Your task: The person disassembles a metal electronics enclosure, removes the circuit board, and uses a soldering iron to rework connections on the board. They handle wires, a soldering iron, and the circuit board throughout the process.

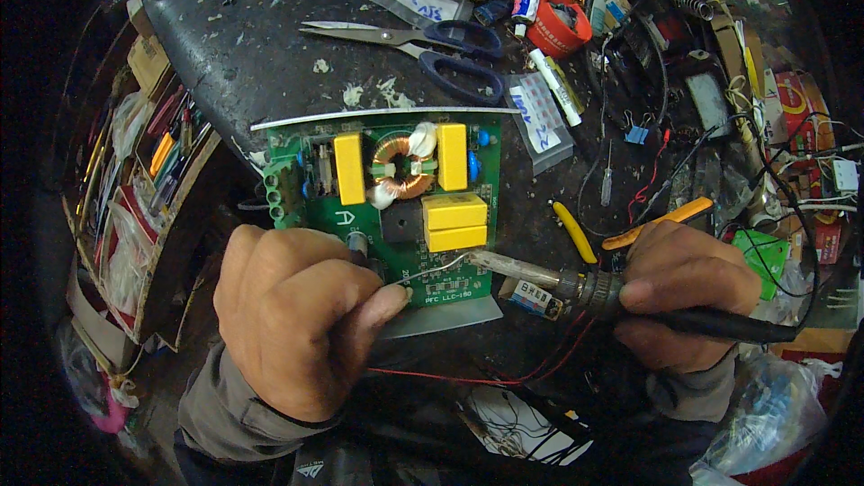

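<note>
Pinched between thumb and forefinger of the left hand (292,319), a thin silver strand of solder wire (438,267) runs up and to the right from that grip to meet the metal tip of a black-handled soldering iron (576,283), which the right hand (688,301) holds with fingers closed around its handle. Wire and tip come together over the lower edge of a green rectangular circuit board (382,207) carrying yellow box capacitors and a copper-wound toroid coil, lying just above the left-hand pinch on a dark, scuffed workbench (243,54). Beyond the board, blue-handled scissors (432,45) lie open; yellow-handled pliers (621,225) rest just above the right hand.
</note>
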A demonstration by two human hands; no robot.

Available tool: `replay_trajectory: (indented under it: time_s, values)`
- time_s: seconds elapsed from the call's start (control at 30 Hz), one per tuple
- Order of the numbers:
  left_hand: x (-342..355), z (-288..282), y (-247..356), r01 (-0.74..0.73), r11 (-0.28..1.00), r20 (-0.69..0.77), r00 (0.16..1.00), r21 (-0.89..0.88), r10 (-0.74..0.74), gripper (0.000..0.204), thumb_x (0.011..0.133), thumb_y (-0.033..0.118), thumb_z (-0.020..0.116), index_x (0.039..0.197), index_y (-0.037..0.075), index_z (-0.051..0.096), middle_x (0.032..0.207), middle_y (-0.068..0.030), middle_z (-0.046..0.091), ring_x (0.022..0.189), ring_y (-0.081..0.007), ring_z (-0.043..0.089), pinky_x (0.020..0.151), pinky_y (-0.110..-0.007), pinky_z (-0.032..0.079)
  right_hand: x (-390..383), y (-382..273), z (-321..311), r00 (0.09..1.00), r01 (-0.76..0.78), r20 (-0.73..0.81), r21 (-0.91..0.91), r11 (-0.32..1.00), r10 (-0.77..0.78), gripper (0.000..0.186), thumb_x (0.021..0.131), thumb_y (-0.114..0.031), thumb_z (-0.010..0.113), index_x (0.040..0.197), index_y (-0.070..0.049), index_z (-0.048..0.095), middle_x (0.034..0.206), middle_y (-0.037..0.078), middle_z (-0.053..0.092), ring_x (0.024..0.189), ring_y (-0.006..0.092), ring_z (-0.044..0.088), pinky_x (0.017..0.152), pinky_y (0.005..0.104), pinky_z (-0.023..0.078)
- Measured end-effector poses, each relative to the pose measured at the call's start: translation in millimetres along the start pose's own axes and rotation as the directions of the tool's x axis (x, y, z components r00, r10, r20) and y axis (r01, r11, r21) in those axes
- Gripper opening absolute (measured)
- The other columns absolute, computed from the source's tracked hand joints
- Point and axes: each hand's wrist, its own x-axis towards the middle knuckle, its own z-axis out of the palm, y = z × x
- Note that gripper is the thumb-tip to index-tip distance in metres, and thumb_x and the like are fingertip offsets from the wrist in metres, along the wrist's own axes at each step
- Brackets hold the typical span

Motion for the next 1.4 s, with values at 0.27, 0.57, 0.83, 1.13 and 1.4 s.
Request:
replay_trajectory:
  time_s: [0.27,0.57,0.83,1.13,1.4]
  values:
    - [-0.7,0.8,2.3,0.053,0.998,-0.004,0.999,-0.046,-0.053,0.025,0.069,0.015,0.08,0.085,0.011,0.061,0.081,-0.0058,0.059,0.069,-0.0248,0.054,0.061,-0.037,0.039,2.1,-0.2,-0.5,1.0,0.016,0.009,-0.011,1.0,-0.015,0.032,0.066,0.003,0.082,0.095,0.003,0.069,0.081,0.013,0.069,0.067,0.0224,0.066,0.058,0.0315,0.052]
    - [3.7,1.8,3.2,0.008,1.0,-0.019,1.0,-0.022,-0.009,0.027,0.069,0.013,0.08,0.086,0.011,0.059,0.081,-0.0065,0.058,0.068,-0.0255,0.054,0.061,-0.037,0.038,-5.3,0.4,-5.9,0.999,0.043,0.0,-0.049,0.998,-0.043,0.034,0.066,0.001,0.083,0.097,0.002,0.068,0.081,0.013,0.069,0.067,0.0229,0.065,0.058,0.0321,0.052]
    - [30.1,0.0,2.0,0.065,0.998,0.09,0.994,-0.02,-0.063,0.009,0.091,0.009,0.06,0.091,0.003,0.053,0.079,-0.0054,0.052,0.074,-0.0155,0.049,0.067,-0.028,0.041,-44.7,-16.1,14.9,0.91,-0.217,-0.381,-0.097,0.971,0.165,0.04,0.082,-0.03,0.074,0.106,-0.002,0.056,0.083,0.011,0.059,0.063,0.017,0.056,0.057,0.0288,0.044]
    - [77.5,-10.0,-10.8,0.303,0.853,0.316,0.933,-0.426,-0.173,0.016,0.084,0.004,0.069,0.089,0.003,0.055,0.079,0.0003,0.056,0.076,-0.0082,0.053,0.069,-0.023,0.043,-41.6,-21.9,23.1,0.843,-0.386,-0.437,-0.084,0.919,0.314,0.039,0.085,-0.029,0.073,0.106,0.0,0.058,0.087,0.011,0.058,0.066,0.0141,0.056,0.061,0.0261,0.045]
    - [130.7,10.6,-35.4,-0.004,0.863,0.569,0.75,-0.505,0.337,0.026,0.078,0.009,0.078,0.1,0.005,0.067,0.101,-0.0089,0.065,0.09,-0.0222,0.064,0.078,-0.037,0.054,-37.7,-2.1,21.5,0.956,-0.187,-0.257,-0.16,0.969,0.142,0.034,0.083,-0.023,0.074,0.104,-0.001,0.06,0.087,0.012,0.059,0.071,0.0162,0.057,0.065,0.0276,0.046]
